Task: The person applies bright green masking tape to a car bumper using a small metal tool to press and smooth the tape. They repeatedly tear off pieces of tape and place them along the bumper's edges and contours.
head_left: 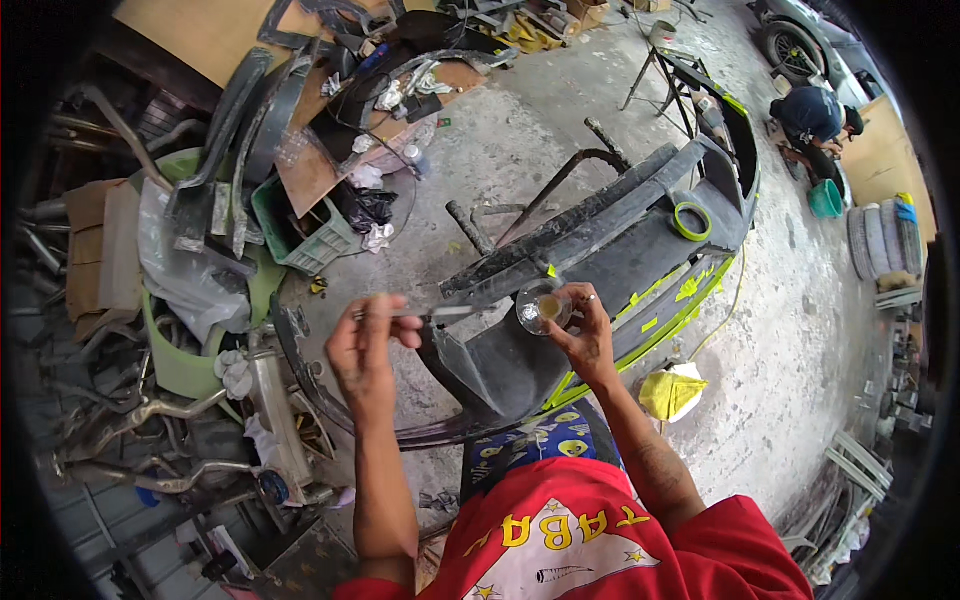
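My left hand [368, 350] is closed on a thin, pale stick [455, 311], blurred at its tip, which points right. Its exact kind does not show. In my right hand [588, 335] I grip a see-through cup [530, 312] with a yellowish substance in it, tilted toward me. The stick's tip ends just left of the cup. Below both hands lies a dark grey car bumper [610, 245], edged with yellow-green masking tape [655, 338]. A yellow-green tape roll [692, 222] rests on the bumper's upper surface.
A dark metal stand [570, 180] props the bumper. Left are a green crate [300, 235], exhaust pipes [150, 410] and car panels. A yellow-and-white bundle [672, 392] lies on the grey floor right of me. Far right, another person [812, 118] crouches near a teal bucket [825, 199].
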Action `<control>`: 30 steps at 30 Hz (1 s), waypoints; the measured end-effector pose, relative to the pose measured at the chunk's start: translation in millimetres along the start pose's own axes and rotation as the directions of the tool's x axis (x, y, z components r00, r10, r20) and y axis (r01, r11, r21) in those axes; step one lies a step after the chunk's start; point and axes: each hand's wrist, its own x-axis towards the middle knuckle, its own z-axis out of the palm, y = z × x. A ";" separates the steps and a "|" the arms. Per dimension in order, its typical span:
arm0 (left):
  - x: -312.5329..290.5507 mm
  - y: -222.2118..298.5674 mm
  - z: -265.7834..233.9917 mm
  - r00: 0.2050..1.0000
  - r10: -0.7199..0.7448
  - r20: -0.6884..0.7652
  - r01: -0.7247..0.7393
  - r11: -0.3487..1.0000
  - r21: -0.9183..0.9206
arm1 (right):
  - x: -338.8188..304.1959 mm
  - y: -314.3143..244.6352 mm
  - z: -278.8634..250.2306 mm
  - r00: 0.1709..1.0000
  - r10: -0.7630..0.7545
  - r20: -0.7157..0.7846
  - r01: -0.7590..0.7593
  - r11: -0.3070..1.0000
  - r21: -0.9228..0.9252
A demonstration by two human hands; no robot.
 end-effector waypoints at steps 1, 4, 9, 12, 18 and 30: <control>5.4 -1.8 0.7 0.999 0.000 0.048 -0.001 1.000 0.017 | -2.2 -3.2 11.1 1.000 -0.009 -0.020 0.009 1.000 -0.005; 18.9 -13.5 4.4 0.980 -0.014 0.197 0.002 0.998 0.057 | -7.6 -4.5 33.6 0.999 0.016 -0.034 -0.019 0.996 -0.091; 35.4 -45.3 11.4 0.930 0.026 0.367 -0.076 0.989 0.124 | -8.9 -5.8 58.4 0.991 0.074 -0.110 -0.089 0.987 -0.135; 41.9 -61.0 17.5 0.916 0.012 0.402 -0.083 0.984 0.159 | -5.0 -2.2 63.3 0.989 -0.007 -0.148 -0.014 0.990 -0.142; 56.0 -76.7 24.6 0.941 -0.115 0.318 0.113 0.993 0.024 | 1.8 7.1 61.0 0.980 -0.020 -0.196 0.000 0.995 -0.098; 76.3 -98.1 38.2 0.942 -0.076 0.328 0.092 0.995 -0.033 | 21.0 11.1 40.2 0.978 -0.062 -0.201 0.026 0.984 -0.179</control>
